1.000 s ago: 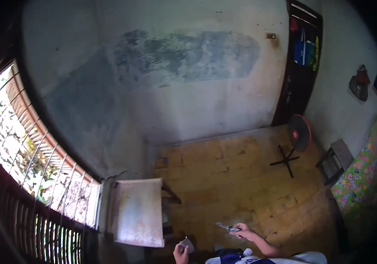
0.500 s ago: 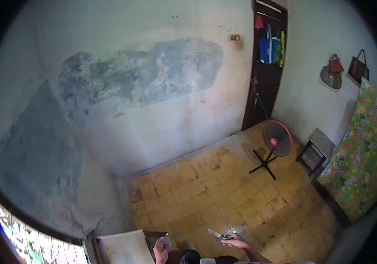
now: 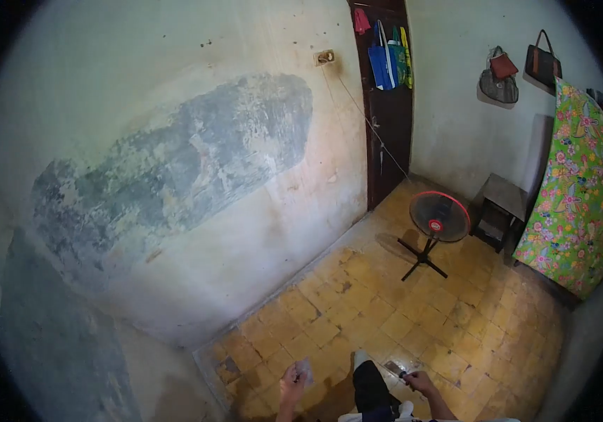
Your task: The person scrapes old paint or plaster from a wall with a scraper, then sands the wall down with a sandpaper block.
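My left hand (image 3: 289,387) is closed around a small pale piece (image 3: 304,370), thin like folded paper or sandpaper; its exact kind is too small to tell. My right hand (image 3: 421,383) grips a scraper (image 3: 394,368) by its dark handle, and the flat blade points forward and left. Both hands are low in the view, apart from each other, above the tiled floor. Between them shows my dark trouser leg (image 3: 369,385).
A wall with a grey patch of bare plaster (image 3: 189,155) rises ahead. A black and red fan (image 3: 440,218) stands on yellow floor tiles (image 3: 343,302), its cord running to a wall socket (image 3: 324,58). Right are a small dark table (image 3: 502,197) and a flowered cloth (image 3: 572,197).
My view has swung left and tilted, so the window and the pale board at lower left are out of sight. Both hands now appear further right, still holding their things; my leg shows more.
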Available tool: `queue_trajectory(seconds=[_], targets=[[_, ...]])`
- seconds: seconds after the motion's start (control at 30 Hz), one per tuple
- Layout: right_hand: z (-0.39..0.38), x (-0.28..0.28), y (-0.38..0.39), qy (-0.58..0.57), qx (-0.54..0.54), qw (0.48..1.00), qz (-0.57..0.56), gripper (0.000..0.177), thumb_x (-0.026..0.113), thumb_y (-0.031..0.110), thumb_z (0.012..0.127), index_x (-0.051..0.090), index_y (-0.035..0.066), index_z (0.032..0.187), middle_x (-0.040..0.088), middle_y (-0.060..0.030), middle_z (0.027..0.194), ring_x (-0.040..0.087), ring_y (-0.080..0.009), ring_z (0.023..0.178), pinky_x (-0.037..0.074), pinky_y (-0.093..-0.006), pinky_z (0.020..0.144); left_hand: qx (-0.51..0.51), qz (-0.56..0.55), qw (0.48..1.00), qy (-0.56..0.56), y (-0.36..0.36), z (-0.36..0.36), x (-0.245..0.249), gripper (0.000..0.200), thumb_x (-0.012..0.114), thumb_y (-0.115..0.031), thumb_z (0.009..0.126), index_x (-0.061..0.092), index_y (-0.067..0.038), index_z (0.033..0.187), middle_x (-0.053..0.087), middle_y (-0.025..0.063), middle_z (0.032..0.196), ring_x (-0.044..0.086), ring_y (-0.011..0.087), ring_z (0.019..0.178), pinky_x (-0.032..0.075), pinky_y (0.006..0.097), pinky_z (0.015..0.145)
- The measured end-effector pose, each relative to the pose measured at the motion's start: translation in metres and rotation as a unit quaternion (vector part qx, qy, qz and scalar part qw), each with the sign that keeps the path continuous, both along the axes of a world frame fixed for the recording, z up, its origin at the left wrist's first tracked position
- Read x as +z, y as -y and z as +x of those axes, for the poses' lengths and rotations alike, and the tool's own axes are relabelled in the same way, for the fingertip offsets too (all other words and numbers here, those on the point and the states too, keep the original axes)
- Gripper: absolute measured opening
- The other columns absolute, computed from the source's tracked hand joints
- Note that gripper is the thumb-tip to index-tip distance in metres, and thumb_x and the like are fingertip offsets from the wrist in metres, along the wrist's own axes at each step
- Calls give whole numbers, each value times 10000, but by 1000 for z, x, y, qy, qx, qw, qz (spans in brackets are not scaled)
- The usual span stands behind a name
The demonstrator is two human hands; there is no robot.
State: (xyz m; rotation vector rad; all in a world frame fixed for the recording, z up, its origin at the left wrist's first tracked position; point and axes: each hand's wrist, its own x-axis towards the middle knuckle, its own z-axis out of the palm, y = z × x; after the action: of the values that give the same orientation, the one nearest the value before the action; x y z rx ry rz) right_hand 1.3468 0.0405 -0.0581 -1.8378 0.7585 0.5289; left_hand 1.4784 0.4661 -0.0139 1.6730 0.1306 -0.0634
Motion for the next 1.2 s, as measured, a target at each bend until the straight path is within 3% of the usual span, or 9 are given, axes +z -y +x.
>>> queue_trajectory(seconds=[0.17, 0.27, 0.33, 0.63, 0.73, 0.8, 0.93, 1.07, 1.2], targets=[[94, -26, 65, 59, 21, 989, -131, 589, 803, 530, 607, 703, -14, 809, 686, -177, 778, 669, -295, 730, 524, -399, 689, 56, 4, 998, -37, 33, 77, 25, 443, 671, -68, 827, 511, 97, 1206, 640, 123, 1033, 610, 167, 925, 495, 287, 785], [161, -30, 94, 81, 70, 977, -185, 552, 804, 470, 638, 694, -29, 844, 672, -128, 713, 625, -224, 639, 508, -355, 620, 41, -227, 964, 130, 64, 109, 104, 220, 638, -154, 899, 584, -53, 1087, 608, 33, 959, 581, 146, 848, 500, 285, 748], [215, -32, 104, 61, 45, 988, -136, 538, 768, 483, 675, 699, -26, 837, 684, -127, 714, 625, -194, 597, 500, -326, 574, 56, -219, 967, 119, 64, 143, 113, 209, 637, -155, 900, 584, -56, 1076, 602, 29, 952, 575, 144, 845, 495, 287, 748], [471, -13, 86, 91, -90, 985, 112, 393, 554, 319, 885, 646, -63, 887, 610, -76, 654, 553, -151, 523, 468, -323, 523, 160, -155, 972, 68, 59, 301, 81, 162, 632, -159, 904, 583, -70, 1030, 577, 14, 921, 545, 135, 832, 473, 293, 747], [548, -25, 84, 163, 59, 979, -111, 389, 598, 340, 825, 639, -21, 963, 622, -178, 760, 616, -323, 680, 506, -406, 679, 219, -148, 963, 46, 41, 376, 0, 247, 628, -162, 881, 573, -33, 1085, 584, 23, 949, 551, 134, 851, 470, 300, 745], [591, -17, 82, 256, 103, 949, -154, 360, 651, 305, 792, 646, -7, 972, 613, -173, 821, 615, -322, 774, 505, -400, 708, 311, -127, 940, 65, 44, 431, -16, 367, 654, -48, 817, 579, 33, 1166, 628, 55, 996, 595, 146, 830, 504, 285, 707], [674, 121, 55, 411, 48, 888, -202, 309, 775, 171, 670, 684, 41, 935, 588, -100, 743, 606, -242, 711, 493, -347, 689, 298, -138, 945, 14, 59, 549, -16, 346, 606, 10, 775, 570, 41, 1118, 602, 44, 983, 578, 159, 865, 478, 293, 762], [758, 178, 61, 437, 88, 879, -166, 283, 819, 138, 620, 674, 46, 845, 599, -112, 801, 613, -244, 762, 494, -341, 708, 276, -180, 943, 43, 82, 658, -26, 325, 630, -18, 809, 558, 16, 1124, 579, 27, 1021, 545, 111, 886, 456, 270, 726], [834, 218, 54, 482, 88, 861, -135, 235, 818, 142, 658, 640, 38, 771, 604, -115, 786, 616, -235, 727, 492, -322, 658, 223, -190, 955, 41, 125, 737, 43, 314, 632, -17, 835, 547, -4, 1137, 575, 22, 1003, 535, 103, 866, 439, 251, 743]])
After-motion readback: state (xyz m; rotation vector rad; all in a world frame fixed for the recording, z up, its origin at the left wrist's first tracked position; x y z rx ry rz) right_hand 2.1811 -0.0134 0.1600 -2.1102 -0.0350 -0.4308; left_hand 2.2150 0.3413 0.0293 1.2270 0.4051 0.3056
